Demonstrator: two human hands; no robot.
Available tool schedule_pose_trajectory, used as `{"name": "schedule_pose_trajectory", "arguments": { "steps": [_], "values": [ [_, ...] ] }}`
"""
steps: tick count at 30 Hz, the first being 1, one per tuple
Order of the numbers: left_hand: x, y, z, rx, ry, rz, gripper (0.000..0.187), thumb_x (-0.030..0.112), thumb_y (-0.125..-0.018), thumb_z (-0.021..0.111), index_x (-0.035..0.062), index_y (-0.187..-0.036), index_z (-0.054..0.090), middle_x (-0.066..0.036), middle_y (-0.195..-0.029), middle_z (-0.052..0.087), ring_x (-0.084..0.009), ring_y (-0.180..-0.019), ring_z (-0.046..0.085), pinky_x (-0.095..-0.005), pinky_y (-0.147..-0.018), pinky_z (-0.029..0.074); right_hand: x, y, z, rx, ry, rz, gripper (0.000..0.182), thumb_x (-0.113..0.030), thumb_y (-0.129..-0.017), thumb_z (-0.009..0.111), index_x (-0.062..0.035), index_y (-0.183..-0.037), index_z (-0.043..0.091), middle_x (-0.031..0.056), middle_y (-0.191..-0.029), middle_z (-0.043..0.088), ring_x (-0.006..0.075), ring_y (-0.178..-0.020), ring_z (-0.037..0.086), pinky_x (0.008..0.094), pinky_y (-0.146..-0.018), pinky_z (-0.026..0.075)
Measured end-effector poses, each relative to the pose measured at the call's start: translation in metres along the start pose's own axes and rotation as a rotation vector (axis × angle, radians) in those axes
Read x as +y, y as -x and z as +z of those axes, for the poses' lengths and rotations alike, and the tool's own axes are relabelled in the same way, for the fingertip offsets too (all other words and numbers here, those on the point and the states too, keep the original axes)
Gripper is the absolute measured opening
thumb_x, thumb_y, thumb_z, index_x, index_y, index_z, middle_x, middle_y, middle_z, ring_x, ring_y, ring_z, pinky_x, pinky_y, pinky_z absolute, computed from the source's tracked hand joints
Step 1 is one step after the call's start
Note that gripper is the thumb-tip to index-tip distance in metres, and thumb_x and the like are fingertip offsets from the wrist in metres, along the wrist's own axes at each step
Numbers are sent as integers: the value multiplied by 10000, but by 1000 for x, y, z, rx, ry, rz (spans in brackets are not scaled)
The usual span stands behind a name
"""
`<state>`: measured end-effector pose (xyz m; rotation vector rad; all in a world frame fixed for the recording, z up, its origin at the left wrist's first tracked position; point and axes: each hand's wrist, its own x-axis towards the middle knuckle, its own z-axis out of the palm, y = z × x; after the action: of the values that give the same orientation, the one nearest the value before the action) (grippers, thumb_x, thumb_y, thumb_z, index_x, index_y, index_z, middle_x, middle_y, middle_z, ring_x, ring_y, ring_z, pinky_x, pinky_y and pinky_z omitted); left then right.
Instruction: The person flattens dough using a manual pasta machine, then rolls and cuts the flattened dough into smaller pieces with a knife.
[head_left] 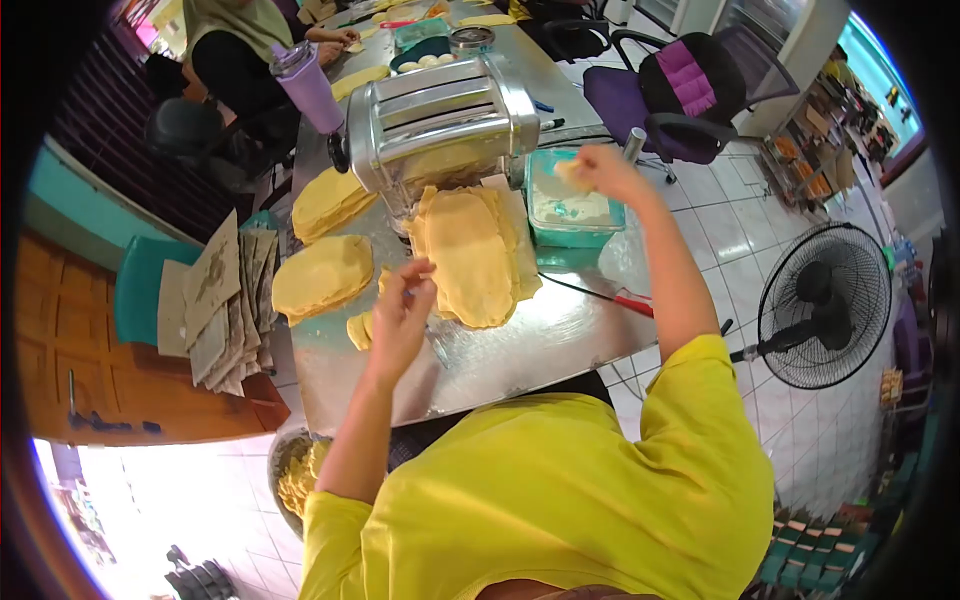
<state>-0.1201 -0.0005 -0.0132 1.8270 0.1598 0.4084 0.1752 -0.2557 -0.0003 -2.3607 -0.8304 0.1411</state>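
My right hand (605, 175) is closed on a small pale yellow piece of dough (573, 175), above a teal container of white flour (570, 208). My left hand (403, 310) is at the left edge of a stack of flat dough sheets (468, 255); its fingers are bent, and whether they grip anything is unclear. The stack lies in front of a silver pasta roller (440, 120). Two more dough piles, one nearer (322, 276) and one farther (328, 203), lie to the left. Small dough pieces (360, 330) are beside my left hand.
The metal table (340, 385) bears a purple tumbler (308, 90) and a red-handled tool (634, 305). Cardboard sheets (225, 310) stand at left, a fan (825, 305) and an office chair (665, 100) at right. A bowl of dough scraps (298, 480) sits below. Another person (240, 60) is at far left.
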Motion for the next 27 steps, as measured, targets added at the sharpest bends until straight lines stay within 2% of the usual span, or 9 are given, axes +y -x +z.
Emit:
{"name": "schedule_pose_trajectory", "arguments": {
  "steps": [4,6,8,10,16,18,21,23,27],
  "values": [
    [43,-38,-18,91,-102,108,318,95,-881,610,9,-1177,533,-88,-1087,599,-130,-905,566,-260,-809,465,-53,10,-61,180,-292,6,164,-127,-853,600,5,-950,608,86,-839,629,124,-756,574,292,-663,475],
    [63,-68,-25,79,-246,285,374,140,-889,617,11,-1221,502,-100,-1167,589,-164,-1039,575,-290,-868,470,-98,7,-72,284,-499,-224,184,-115,-884,600,2,-1025,585,24,-862,617,90,-783,562,238,-673,466],
    [93,-101,-17,126,-374,520,414,134,-859,647,31,-1234,504,-116,-1176,597,-204,-1076,581,-319,-889,472,-128,-20,-59,249,-580,-376,184,-101,-881,600,4,-1031,583,31,-891,620,94,-820,568,238,-705,470],
    [104,-147,-8,229,-542,754,444,144,-830,677,69,-1237,517,-120,-1167,604,-236,-1056,591,-338,-871,479,-146,-60,-33,198,-449,-527,234,-108,-828,634,-22,-1044,600,93,-929,658,164,-809,622,309,-718,497],
    [79,-215,-9,-128,-632,314,492,182,-788,722,89,-1228,522,-132,-1038,657,-255,-973,633,-337,-836,480,-158,-111,14,78,-155,-639,294,-153,-779,665,-67,-1057,622,161,-953,665,298,-899,636,381,-779,498],
    [68,-224,-12,-102,-685,399,446,145,-776,707,73,-1181,533,-148,-953,662,-290,-916,646,-348,-805,486,-163,-97,8,65,39,-594,268,-152,-789,631,-85,-1049,634,174,-964,661,356,-912,621,420,-783,491],
    [71,-222,-10,-149,-788,350,392,94,-765,675,64,-1131,537,-170,-926,644,-334,-892,634,-371,-775,486,-171,-92,3,31,204,-545,265,-98,-786,602,-31,-1040,639,194,-921,653,376,-874,616,415,-770,494],
    [62,-233,-10,-122,-975,505,371,66,-759,652,53,-1110,532,-173,-894,629,-338,-844,624,-384,-746,480,-164,-100,11,28,260,-557,262,-88,-778,586,-28,-1026,642,200,-912,652,382,-868,616,429,-763,494],
    [68,-236,-17,-182,-984,562,352,52,-763,639,42,-1102,541,-182,-915,631,-347,-857,617,-398,-743,476,-166,-99,9,12,300,-580,234,-55,-763,552,-17,-973,647,207,-892,652,386,-855,615,445,-756,491]
  ]
}}
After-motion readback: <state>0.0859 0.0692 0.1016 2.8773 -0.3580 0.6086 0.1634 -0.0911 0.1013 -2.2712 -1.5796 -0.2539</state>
